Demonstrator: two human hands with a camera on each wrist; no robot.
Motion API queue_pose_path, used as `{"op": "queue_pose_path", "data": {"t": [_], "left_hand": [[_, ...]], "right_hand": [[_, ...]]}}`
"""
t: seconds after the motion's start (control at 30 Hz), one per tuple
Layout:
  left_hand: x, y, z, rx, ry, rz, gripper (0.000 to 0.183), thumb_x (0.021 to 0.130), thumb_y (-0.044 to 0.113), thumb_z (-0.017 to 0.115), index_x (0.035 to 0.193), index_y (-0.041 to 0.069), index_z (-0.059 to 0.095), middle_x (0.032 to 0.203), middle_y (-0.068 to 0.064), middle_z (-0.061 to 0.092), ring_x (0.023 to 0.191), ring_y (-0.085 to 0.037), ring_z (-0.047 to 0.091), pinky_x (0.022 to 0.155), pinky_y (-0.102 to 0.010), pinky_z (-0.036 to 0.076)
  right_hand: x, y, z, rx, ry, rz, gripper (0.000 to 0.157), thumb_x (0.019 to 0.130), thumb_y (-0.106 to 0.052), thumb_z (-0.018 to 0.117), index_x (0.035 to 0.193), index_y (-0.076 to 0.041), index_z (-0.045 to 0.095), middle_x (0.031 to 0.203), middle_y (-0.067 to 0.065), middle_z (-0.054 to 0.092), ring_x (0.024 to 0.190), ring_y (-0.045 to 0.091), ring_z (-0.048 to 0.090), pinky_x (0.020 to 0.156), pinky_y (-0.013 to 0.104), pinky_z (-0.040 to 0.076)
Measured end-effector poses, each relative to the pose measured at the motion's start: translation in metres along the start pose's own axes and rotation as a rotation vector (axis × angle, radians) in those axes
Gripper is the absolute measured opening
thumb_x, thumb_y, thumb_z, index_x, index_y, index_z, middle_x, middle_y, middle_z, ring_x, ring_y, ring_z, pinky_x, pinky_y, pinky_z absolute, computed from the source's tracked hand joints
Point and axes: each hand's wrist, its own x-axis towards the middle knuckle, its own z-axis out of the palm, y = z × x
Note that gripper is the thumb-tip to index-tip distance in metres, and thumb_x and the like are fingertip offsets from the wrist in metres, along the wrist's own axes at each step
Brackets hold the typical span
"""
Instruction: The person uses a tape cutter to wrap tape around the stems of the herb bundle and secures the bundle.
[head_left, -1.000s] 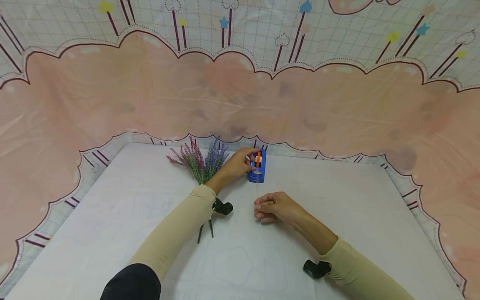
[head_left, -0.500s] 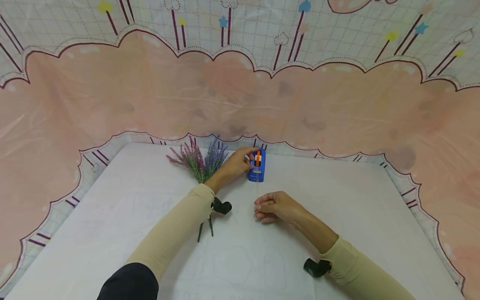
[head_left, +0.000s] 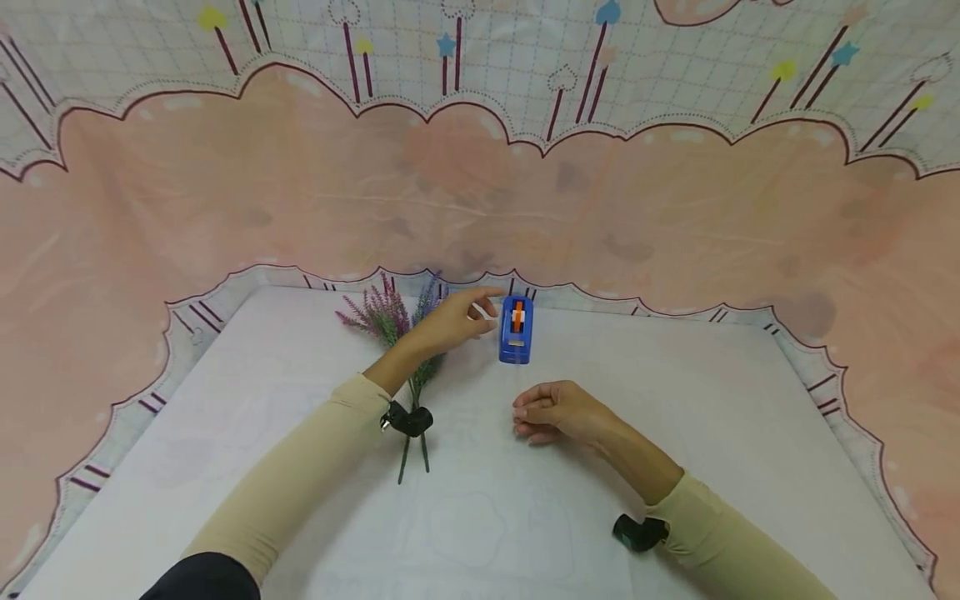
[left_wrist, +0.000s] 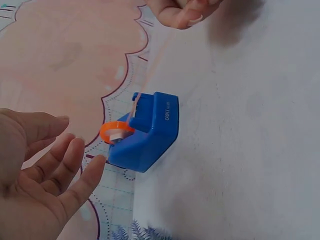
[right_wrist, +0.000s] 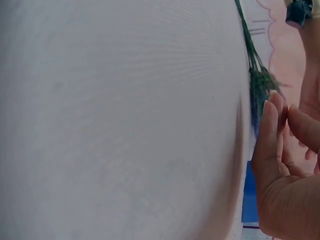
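A blue tape dispenser (head_left: 516, 350) with an orange-cored roll (left_wrist: 111, 131) stands near the table's back edge. My left hand (head_left: 452, 320) hovers just left of it, fingers spread and holding nothing; the left wrist view shows a gap between fingertips and dispenser. Closer to me, my right hand (head_left: 558, 410) pinches the end of a thin clear strip of tape (left_wrist: 148, 75). That strip runs taut from the dispenser to the pinching fingers. Artificial lavender sprigs (head_left: 377, 313), purple and blue, lie under my left wrist, which hides part of their stems.
The white table (head_left: 720, 417) stretches out on both sides. Behind it hangs a patterned pink and white cloth (head_left: 337, 192). A black wrist camera (head_left: 408, 419) on the left arm overlaps the flower stems, and another camera (head_left: 639, 533) sits on the right wrist.
My left hand has let go of the dispenser and shifted left, its fingers opening. The dispenser stays in place, and my right hand has barely moved.
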Motion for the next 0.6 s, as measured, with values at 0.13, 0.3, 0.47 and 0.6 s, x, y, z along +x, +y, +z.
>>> {"op": "queue_pose_path", "data": {"t": [0.13, 0.3, 0.47, 0.6], "left_hand": [[-0.015, 0.003, -0.006, 0.005, -0.005, -0.011, 0.055, 0.1, 0.011, 0.064, 0.152, 0.012, 0.047, 0.115, -0.011, 0.062, 0.098, -0.023, 0.063, 0.08, -0.034, 0.058], [-0.037, 0.002, -0.012, 0.018, -0.018, -0.006, 0.054, 0.1, 0.011, 0.064, 0.151, 0.012, 0.049, 0.114, -0.01, 0.064, 0.096, -0.022, 0.063, 0.079, -0.033, 0.056], [-0.062, -0.005, -0.018, 0.05, -0.033, -0.015, 0.054, 0.099, 0.012, 0.065, 0.151, 0.01, 0.049, 0.114, -0.011, 0.065, 0.092, -0.021, 0.059, 0.074, -0.034, 0.05], [-0.079, -0.009, -0.025, 0.057, -0.04, -0.04, 0.056, 0.099, 0.011, 0.066, 0.152, 0.012, 0.048, 0.116, -0.014, 0.065, 0.09, -0.02, 0.057, 0.073, -0.033, 0.049]], "right_hand": [[-0.001, 0.0, -0.001, 0.0, -0.001, -0.005, 0.03, 0.097, -0.011, 0.069, 0.122, 0.005, 0.063, 0.105, 0.016, 0.076, 0.087, 0.02, 0.074, 0.077, 0.032, 0.061], [-0.003, 0.0, -0.002, -0.009, -0.003, -0.006, 0.03, 0.097, -0.01, 0.068, 0.122, 0.005, 0.063, 0.105, 0.016, 0.076, 0.087, 0.02, 0.074, 0.077, 0.032, 0.061], [-0.002, 0.001, -0.003, -0.015, -0.007, -0.016, 0.03, 0.097, -0.011, 0.069, 0.122, 0.005, 0.063, 0.105, 0.016, 0.076, 0.087, 0.021, 0.074, 0.077, 0.032, 0.061], [-0.002, 0.002, -0.004, -0.013, -0.019, -0.037, 0.029, 0.097, -0.009, 0.068, 0.122, 0.006, 0.062, 0.106, 0.017, 0.075, 0.087, 0.021, 0.074, 0.077, 0.032, 0.061]]}}
